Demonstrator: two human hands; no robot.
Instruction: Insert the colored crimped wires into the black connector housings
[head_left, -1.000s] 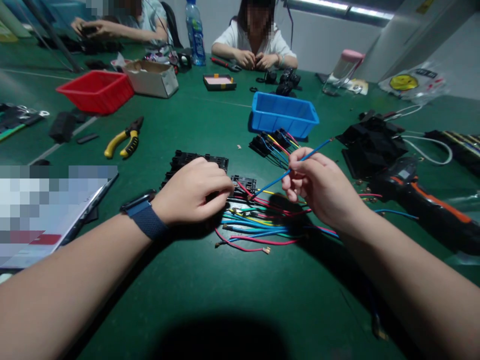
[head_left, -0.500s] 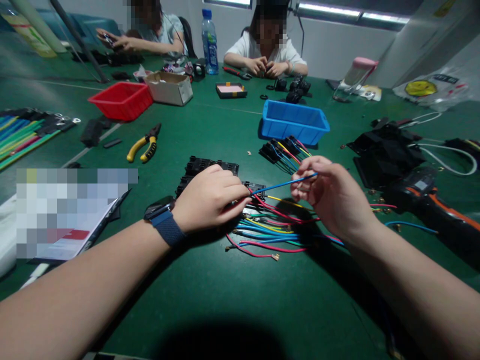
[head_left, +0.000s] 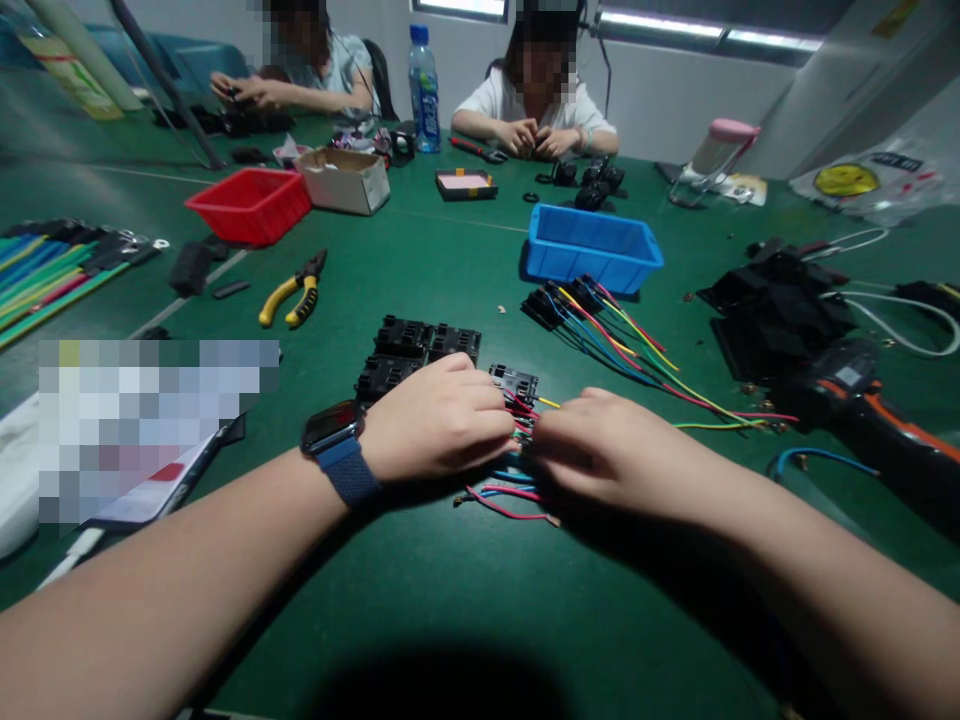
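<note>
My left hand (head_left: 442, 425), with a dark watch (head_left: 334, 430) on its wrist, is closed, fingertips down over a pile of coloured wires (head_left: 510, 490). Close beside it, my right hand (head_left: 600, 440) is also closed, its fingertips among the same wires. What either hand pinches is hidden by the fingers. Just beyond the fingertips lies a small black plastic housing (head_left: 514, 382). Several similar black housings (head_left: 405, 335) sit in a block behind my left hand. Farther right are black housings with wires attached (head_left: 570, 300), their wires trailing to the right.
Yellow-handled pliers (head_left: 292, 290), a red bin (head_left: 251, 205) and a cardboard box (head_left: 345, 180) stand left. A blue bin (head_left: 592, 250) is beyond the hands. A black-and-orange power tool (head_left: 862, 400) lies right. A phone (head_left: 165, 470) lies near my left forearm. Two people work across the table.
My right hand has come down and left to the wires near my left hand. The blue wire stretched between both hands is out of sight. The camera view has shifted slightly.
</note>
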